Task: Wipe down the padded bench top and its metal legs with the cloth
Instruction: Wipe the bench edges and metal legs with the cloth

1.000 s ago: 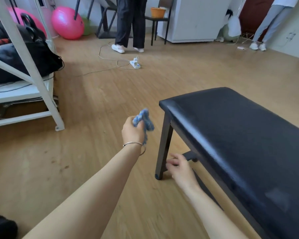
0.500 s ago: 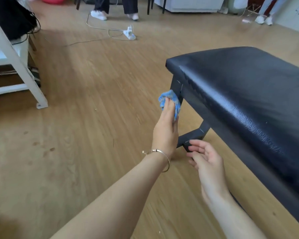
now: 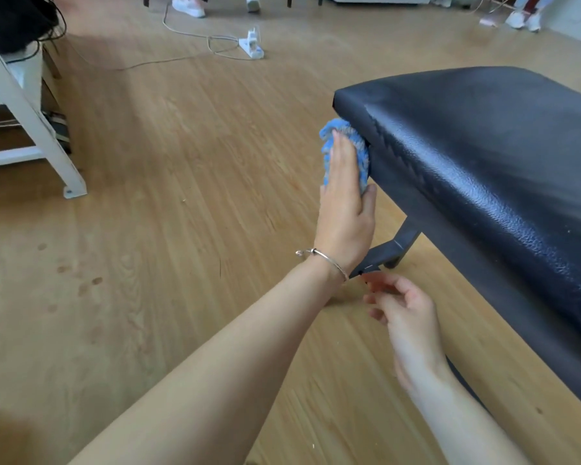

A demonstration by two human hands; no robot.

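1. The right hand (image 3: 406, 317) hangs low in the centre-right of the frame. Its grip is released: the fingers are loosely curled and hold nothing, and their tips are just beside the foot of the table's dark metal leg (image 3: 406, 235).
2. The left forearm runs up from the lower left, with a thin silver bangle (image 3: 329, 261) on the wrist.
3. The left hand (image 3: 344, 209) is in the middle of the frame, its back to the camera. Its grip is on the blue cloth (image 3: 360, 152): the fingers lie flat over it and the thumb is tucked round its lower edge.
4. The bunched cloth is pressed against the near end of the table (image 3: 483, 156), just under the corner of the black padded top. The top runs from the centre to the right edge of the frame.
5. Wood-look floor (image 3: 182, 203) fills the left and centre.
6. A white metal frame (image 3: 31, 122) stands on the floor at the left edge.
7. A white power strip (image 3: 250, 48) with its cable lies on the floor at upper centre.
8. White shoes (image 3: 188, 6) show at the top edge, and another pair (image 3: 524, 20) at the upper right.
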